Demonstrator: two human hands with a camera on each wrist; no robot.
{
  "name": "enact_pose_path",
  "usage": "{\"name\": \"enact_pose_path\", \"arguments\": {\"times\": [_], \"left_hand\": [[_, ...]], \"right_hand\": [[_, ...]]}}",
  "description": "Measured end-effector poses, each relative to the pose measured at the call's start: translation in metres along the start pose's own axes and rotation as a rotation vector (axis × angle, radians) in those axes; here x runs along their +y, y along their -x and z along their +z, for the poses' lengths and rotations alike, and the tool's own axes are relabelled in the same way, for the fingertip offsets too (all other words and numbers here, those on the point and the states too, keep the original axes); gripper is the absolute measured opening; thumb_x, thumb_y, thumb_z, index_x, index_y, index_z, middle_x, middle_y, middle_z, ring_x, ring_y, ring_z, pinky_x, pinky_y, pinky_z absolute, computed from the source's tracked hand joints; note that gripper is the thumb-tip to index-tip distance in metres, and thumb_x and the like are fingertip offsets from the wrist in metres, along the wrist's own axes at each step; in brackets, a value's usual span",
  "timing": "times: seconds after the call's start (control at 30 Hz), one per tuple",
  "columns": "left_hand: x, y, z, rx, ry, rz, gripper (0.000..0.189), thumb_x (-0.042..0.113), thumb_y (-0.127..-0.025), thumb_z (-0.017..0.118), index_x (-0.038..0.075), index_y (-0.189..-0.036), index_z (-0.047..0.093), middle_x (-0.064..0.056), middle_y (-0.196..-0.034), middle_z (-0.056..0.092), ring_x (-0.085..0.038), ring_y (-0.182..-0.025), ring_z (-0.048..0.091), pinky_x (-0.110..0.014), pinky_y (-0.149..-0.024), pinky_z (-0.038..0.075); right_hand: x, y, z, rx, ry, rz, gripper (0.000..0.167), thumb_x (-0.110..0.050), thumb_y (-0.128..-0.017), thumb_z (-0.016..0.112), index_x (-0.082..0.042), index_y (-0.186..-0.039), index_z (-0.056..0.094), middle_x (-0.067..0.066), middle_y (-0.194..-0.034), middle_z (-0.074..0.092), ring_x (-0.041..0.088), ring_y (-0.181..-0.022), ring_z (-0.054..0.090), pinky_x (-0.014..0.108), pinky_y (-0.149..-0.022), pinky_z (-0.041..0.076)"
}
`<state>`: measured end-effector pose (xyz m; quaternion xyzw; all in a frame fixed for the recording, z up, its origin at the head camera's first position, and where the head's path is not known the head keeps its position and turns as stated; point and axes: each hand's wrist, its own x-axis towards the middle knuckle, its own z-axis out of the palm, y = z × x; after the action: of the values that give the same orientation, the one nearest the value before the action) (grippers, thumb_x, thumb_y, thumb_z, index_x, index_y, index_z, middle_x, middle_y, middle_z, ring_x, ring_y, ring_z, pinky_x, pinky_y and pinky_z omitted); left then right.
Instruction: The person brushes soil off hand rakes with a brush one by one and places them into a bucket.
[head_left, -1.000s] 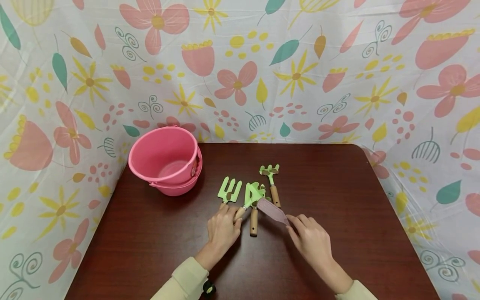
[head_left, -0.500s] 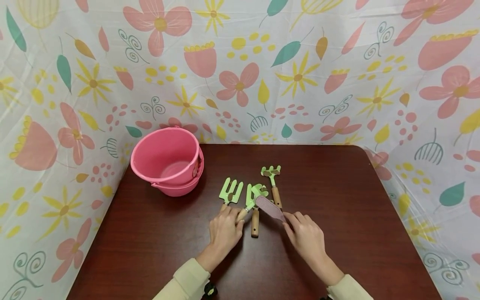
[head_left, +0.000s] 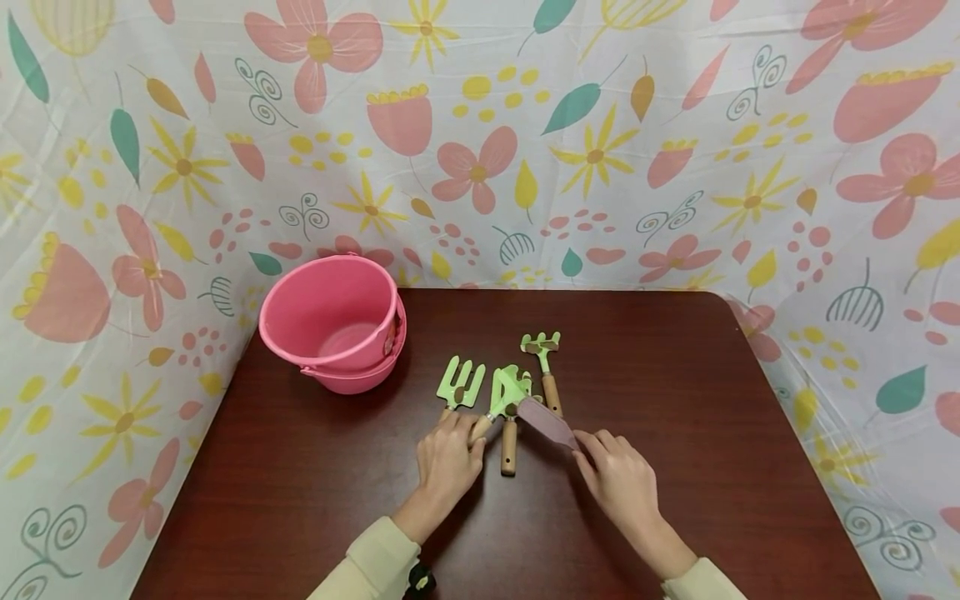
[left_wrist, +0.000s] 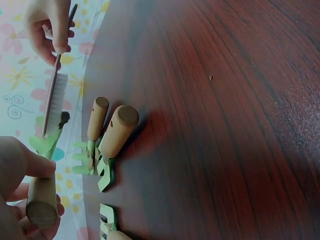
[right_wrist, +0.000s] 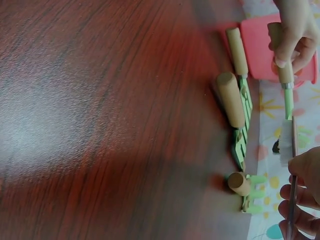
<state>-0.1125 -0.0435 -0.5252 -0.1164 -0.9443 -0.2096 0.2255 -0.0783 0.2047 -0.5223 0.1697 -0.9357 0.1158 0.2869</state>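
Observation:
My left hand (head_left: 447, 458) grips the wooden handle (left_wrist: 42, 202) of a small green garden trowel (head_left: 507, 390), raised above the table. My right hand (head_left: 618, 479) pinches a brush (head_left: 547, 423) with a mauve back and white bristles (left_wrist: 59, 100). The bristles lie against the trowel's green blade. A dark crumbly clump (left_wrist: 64, 119) shows beside them. Below, a green hand fork (head_left: 461, 385) lies left, and a small green rake (head_left: 542, 343) lies right. Between them is another wooden-handled tool (head_left: 509, 450), its green head partly hidden by the trowel.
Two pink buckets (head_left: 330, 312), one nested in the other, stand at the table's back left. The brown table (head_left: 660, 367) meets a flower-printed cloth (head_left: 480, 100) behind and at the sides. A tiny brown crumb (left_wrist: 210, 77) lies on the tabletop.
My right hand has moved the brush left along the trowel, then back right. The trowel tilted briefly and shows its broad side again. The tools on the table and the buckets stay put.

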Motion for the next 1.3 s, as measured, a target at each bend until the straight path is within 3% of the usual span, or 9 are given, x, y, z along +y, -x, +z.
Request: {"name": "enact_pose_path", "arguments": {"times": [0.43, 0.83, 1.3], "left_hand": [[-0.003, -0.001, -0.002, 0.003, 0.007, -0.017, 0.028, 0.023, -0.063, 0.08, 0.016, -0.089, 0.069, 0.002, -0.07, 0.056, -0.018, -0.054, 0.056, -0.03, -0.041, 0.038], [-0.01, -0.005, -0.007, 0.024, 0.025, -0.039, 0.029, 0.021, -0.064, 0.079, 0.016, -0.091, 0.069, 0.001, -0.068, 0.053, -0.019, -0.054, 0.055, -0.032, -0.042, 0.039], [-0.014, -0.007, -0.011, -0.07, 0.2, -0.204, 0.023, 0.02, -0.071, 0.075, 0.02, -0.094, 0.07, 0.004, -0.079, 0.065, -0.02, -0.062, 0.061, -0.034, -0.051, 0.043]], "right_hand": [[0.009, 0.008, 0.0, 0.014, 0.018, 0.003, 0.028, -0.02, -0.072, 0.071, -0.01, -0.098, 0.069, 0.003, -0.078, 0.062, 0.023, -0.061, 0.055, 0.036, -0.048, 0.043], [0.022, 0.008, -0.004, -0.013, -0.02, 0.156, 0.028, -0.017, -0.07, 0.076, -0.013, -0.096, 0.068, 0.003, -0.08, 0.064, 0.025, -0.062, 0.059, 0.036, -0.039, 0.041], [0.022, -0.006, -0.004, 0.002, -0.073, 0.209, 0.027, -0.015, -0.071, 0.075, -0.014, -0.098, 0.069, 0.003, -0.083, 0.065, 0.024, -0.061, 0.059, 0.035, -0.039, 0.039]]}}
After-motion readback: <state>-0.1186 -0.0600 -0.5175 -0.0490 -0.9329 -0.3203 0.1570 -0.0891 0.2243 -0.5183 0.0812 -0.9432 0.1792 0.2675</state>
